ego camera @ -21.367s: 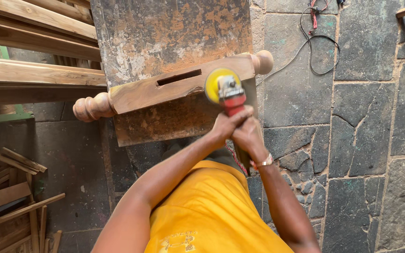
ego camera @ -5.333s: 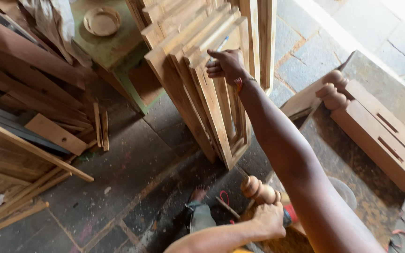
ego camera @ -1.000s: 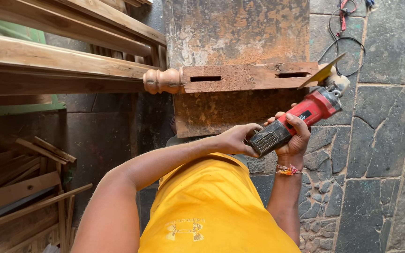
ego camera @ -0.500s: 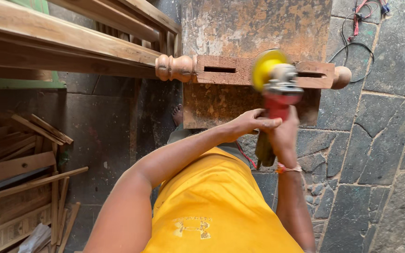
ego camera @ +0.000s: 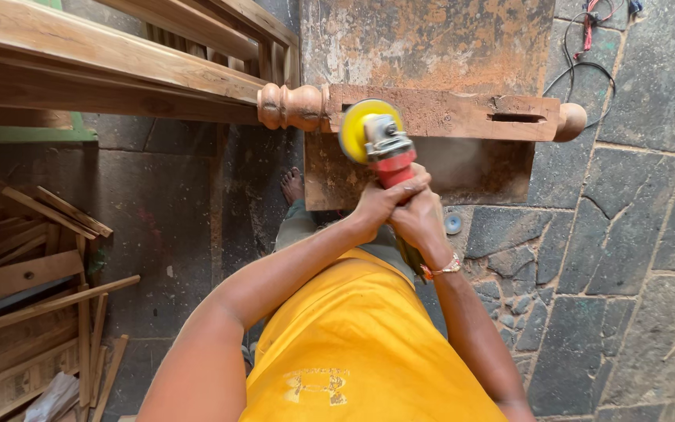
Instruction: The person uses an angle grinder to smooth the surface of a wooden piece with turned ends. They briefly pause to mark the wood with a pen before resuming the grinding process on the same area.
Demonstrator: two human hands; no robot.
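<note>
Dark irregular stone paving (ego camera: 634, 234) covers the floor. Long timber beams (ego camera: 103, 62) run along the upper left, loose wooden offcuts (ego camera: 33, 297) lie piled lower left, and cables (ego camera: 587, 39) trail top right.

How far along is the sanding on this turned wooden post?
Done: the post lies across the rusty metal stand and the face right of the disc looks dusty and pale. In hand: both hands, left and right, press the grinder near the turned end. Left: the turned knobs look untouched, and hidden faces cannot be judged.
</note>
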